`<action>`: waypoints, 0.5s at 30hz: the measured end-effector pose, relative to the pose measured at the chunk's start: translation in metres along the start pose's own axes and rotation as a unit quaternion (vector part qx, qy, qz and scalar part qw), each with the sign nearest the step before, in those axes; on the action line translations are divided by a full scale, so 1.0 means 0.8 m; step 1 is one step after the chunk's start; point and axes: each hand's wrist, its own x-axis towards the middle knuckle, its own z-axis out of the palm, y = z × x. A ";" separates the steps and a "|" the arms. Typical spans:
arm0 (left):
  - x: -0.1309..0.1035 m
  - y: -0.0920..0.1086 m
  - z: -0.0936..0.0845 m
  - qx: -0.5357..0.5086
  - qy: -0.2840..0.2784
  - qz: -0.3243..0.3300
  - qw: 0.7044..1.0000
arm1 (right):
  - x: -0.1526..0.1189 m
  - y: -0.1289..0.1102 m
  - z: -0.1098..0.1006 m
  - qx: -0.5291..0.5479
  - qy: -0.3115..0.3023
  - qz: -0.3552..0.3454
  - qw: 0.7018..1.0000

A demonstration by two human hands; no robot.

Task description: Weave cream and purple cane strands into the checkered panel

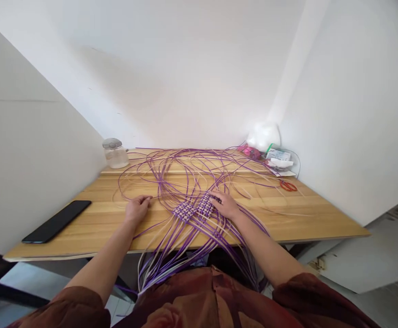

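Woven piece: purple-and-cream work lies on the desk (298,218), just in from the near edge and between our two hands.
Left patch (184,211): a small checked block, closely woven, lying flat as far as we can see.
Right patch (205,206): a second checked block just beside the first, partly covered by our fingers; we cannot tell whether the two join at their corners.
Strands (216,236): long purple and cream lengths run out from both patches, some looping over the far half of the desk, others dropping past the near edge toward our lap.
Left hand (138,209): fingertips drawn together, seemingly on one thin strand, to the left of the patches.
Right hand (224,205): fingers bent over the right patch; we cannot tell whether they pinch a strand or only steady the weave.
Finished so far: two compact blocks of weave, which we judge to be an early part of the work.
Unwoven: by far the greater length of the strands, loose on every side, with no trimmed or tucked ends that we can make out.
Scissors (288,185): orange-handled, lying apart at the right, untouched.
Phone (57,222): flat near the left edge, well clear of the weave.
Jar (116,155): lidded, at the far left.
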 end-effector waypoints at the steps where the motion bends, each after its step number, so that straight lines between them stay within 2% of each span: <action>1: 0.000 0.000 0.000 -0.003 -0.001 0.001 1.000 | 0.000 0.001 0.000 -0.001 0.000 -0.001 1.000; 9: 0.001 0.004 0.001 0.001 -0.001 0.003 1.000 | 0.007 0.013 0.006 0.045 0.006 -0.006 0.999; 15: 0.005 0.000 0.007 -0.046 0.013 -0.013 0.999 | 0.009 0.019 0.008 0.043 -0.001 0.011 0.999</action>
